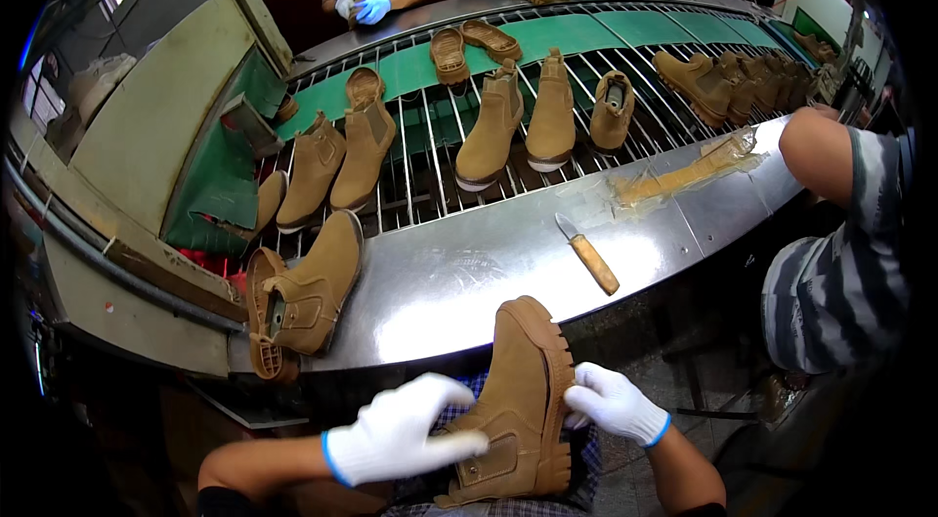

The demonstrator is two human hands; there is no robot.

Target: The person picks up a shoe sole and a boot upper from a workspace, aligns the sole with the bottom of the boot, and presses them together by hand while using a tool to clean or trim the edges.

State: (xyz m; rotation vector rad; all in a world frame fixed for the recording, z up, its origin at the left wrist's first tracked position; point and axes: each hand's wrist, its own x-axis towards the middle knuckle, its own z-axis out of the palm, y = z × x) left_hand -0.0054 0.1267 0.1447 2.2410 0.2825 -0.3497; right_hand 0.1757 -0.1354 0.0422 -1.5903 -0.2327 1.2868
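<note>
A tan ankle boot (516, 375) with a thick lugged sole lies on its side in my lap, its toe pointing away from me. My right hand (616, 404), in a white glove with a blue cuff, pinches the outer edge of the sole; some of its fingertips are hidden behind the lugs. Over the boot's shaft, my gloved left hand (405, 431) is slightly blurred, fingers stretched and thumb apart, the thumb close to the side panel. Whether it touches the leather I cannot tell. Beyond the boot, a wooden-handled knife (592, 263) rests on the metal bench.
The metal bench (420, 268) borders a rail conveyor (420, 155) carrying several boots (490, 126) and loose soles (448, 56). At the bench's left end sits another boot (318, 282) against a sole (262, 317). Two gloved people work opposite; a person in striped clothing (831, 273) is at right.
</note>
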